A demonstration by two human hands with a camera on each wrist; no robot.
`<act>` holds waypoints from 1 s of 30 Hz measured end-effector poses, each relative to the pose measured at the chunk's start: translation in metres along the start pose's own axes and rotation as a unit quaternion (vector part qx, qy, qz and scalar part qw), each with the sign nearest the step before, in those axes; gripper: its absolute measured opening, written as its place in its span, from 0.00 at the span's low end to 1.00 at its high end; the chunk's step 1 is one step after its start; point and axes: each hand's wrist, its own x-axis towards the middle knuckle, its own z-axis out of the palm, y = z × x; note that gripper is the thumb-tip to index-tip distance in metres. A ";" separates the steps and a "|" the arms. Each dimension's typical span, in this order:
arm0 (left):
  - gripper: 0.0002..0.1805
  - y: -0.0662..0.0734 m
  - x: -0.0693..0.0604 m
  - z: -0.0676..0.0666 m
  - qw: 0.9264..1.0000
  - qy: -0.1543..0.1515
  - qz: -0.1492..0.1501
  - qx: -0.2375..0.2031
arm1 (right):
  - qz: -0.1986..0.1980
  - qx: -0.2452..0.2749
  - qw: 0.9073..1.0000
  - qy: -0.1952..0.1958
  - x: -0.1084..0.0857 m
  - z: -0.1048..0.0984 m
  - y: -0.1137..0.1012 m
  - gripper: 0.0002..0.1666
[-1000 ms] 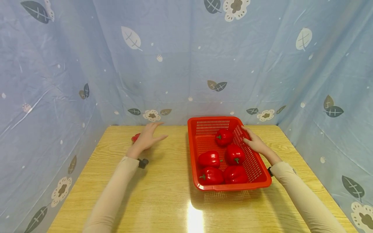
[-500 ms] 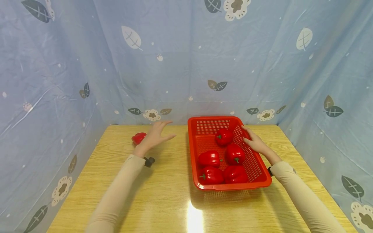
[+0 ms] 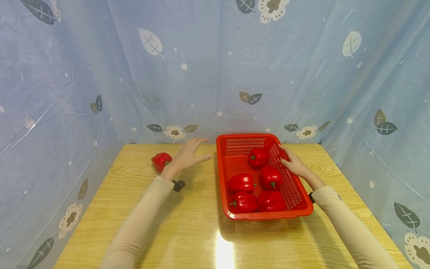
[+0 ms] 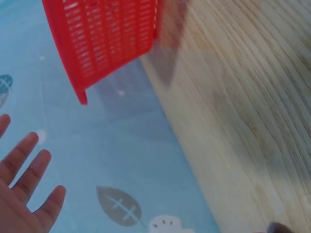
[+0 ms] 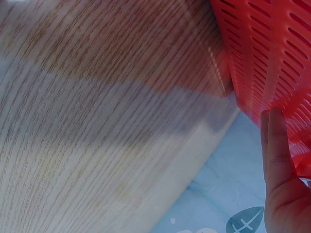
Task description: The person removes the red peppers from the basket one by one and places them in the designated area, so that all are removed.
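Observation:
A red plastic basket [image 3: 221, 179] holds several red bell peppers [image 3: 241, 183] on the table. One more red pepper [image 3: 162, 160] lies on the wood to the left, partly behind my left wrist. My empty left hand [image 3: 186, 157] is in the air between that pepper and the basket, fingers and thumb spread; the left wrist view shows its spread fingers [image 4: 30, 177] apart from the basket wall [image 4: 104, 39]. On the basket's right side rests my right hand [image 3: 295, 164], thumb at the rim. In the right wrist view its straight fingers [image 5: 277, 145] lie along the outer wall [image 5: 262, 58].
The wooden table [image 3: 188, 231] reaches back to a blue curtain [image 3: 201, 74] printed with leaves and flowers, which also hangs along both sides. A bright reflection lies on the wood in front of the basket.
My left hand has moved right, away from the lone pepper, which is now more exposed. My right hand and the basket have stayed where they were.

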 end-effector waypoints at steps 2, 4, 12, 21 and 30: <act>0.38 0.003 0.002 0.002 1.000 -0.004 0.006 -0.001 | 0.001 0.002 1.000 0.000 0.000 0.000 0.000 0.35; 0.39 0.006 0.004 0.004 1.000 -0.008 0.013 0.000 | 0.001 0.004 1.000 -0.001 0.000 0.000 0.001 0.35; 0.42 0.020 0.012 0.010 0.999 -0.022 0.041 0.003 | 0.003 0.006 1.000 0.000 0.000 0.000 0.000 0.36; 0.43 0.033 0.020 0.012 0.998 -0.047 0.043 0.006 | 0.008 0.001 1.000 0.003 0.000 0.000 0.000 0.35; 0.43 0.041 0.027 0.021 0.995 -0.069 0.064 0.012 | 0.010 0.002 1.000 0.003 0.000 0.001 -0.001 0.35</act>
